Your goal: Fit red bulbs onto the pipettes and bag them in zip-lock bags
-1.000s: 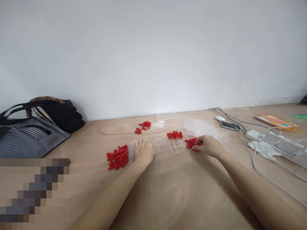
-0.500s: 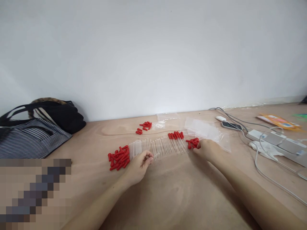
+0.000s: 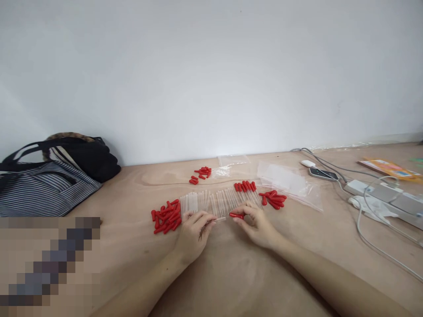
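My left hand pinches a clear glass dropper tube, its end pointing right. Facing that end, a red rubber bulb sits between the thumb and fingers of my right hand; a small gap separates bulb and tube. Behind my hands lies a row of clear tubes. Several droppers with red bulbs fitted lie at the row's right end. A large pile of red bulbs is left of the row, and a smaller pile is on the right.
Farther back are more red bulbs, thin clear tubes and plastic bags. A power strip with cables and a dark device occupy the right. Bags stand at the left by the wall.
My right hand has moved left from the right-hand bulb pile, bringing a red bulb toward the tube. My left hand still holds the tube, which now lies more level.
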`<state>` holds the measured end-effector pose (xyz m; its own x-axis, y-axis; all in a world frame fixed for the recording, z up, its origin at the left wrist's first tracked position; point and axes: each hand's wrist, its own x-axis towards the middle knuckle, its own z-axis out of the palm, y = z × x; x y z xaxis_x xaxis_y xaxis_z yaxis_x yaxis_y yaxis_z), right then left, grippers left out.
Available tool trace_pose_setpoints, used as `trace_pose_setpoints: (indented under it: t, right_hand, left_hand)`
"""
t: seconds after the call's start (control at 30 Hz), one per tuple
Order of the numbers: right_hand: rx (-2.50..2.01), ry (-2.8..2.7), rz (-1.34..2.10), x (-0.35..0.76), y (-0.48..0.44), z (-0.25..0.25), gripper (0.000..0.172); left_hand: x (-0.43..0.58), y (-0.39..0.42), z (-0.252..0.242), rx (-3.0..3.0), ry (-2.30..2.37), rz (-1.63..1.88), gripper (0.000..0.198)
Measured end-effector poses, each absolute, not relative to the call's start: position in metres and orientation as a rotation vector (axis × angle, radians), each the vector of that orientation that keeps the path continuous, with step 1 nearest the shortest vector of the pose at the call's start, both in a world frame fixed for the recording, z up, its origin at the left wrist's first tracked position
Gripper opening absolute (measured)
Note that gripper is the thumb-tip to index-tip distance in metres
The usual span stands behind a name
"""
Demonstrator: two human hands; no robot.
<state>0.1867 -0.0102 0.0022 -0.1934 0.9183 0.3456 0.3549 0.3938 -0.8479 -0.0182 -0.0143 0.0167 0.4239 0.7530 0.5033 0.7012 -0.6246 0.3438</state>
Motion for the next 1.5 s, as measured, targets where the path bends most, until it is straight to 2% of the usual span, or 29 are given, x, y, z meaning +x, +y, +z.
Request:
trace_pose_setpoints:
  t: [0.1, 0.23, 0.53, 0.87, 1.5]
  right_hand:
    - [-1.06, -1.91, 0.563, 0.181, -0.019, -0.001, 0.014]
    - [-1.065, -2.001, 0.459, 0.179, -0.023, 0.002, 0.01]
    - [-1.08, -2.004, 0.5, 0.178, -0.023, 0.002, 0.007]
    - [-1.085, -1.934, 0.726, 0.175, -0.021, -0.003, 0.01]
    - [-0.904, -1.98, 0.434, 0.175, -0.023, -0.005, 0.006]
  left_hand:
    - [-0.02, -0.014, 0.012, 2.649, 1.3, 0.997, 0.015]
    - [-0.02, -0.014, 0.009, 2.712, 1.258, 1.014, 0.015]
    - [-0.02, -0.013, 0.01, 2.723, 1.148, 1.121, 0.016]
    - [-0.021, -0.012, 0.006, 2.725, 1.032, 1.169, 0.02]
    - [-0.019, -0.016, 0.001, 2.793, 1.087, 1.126, 0.021]
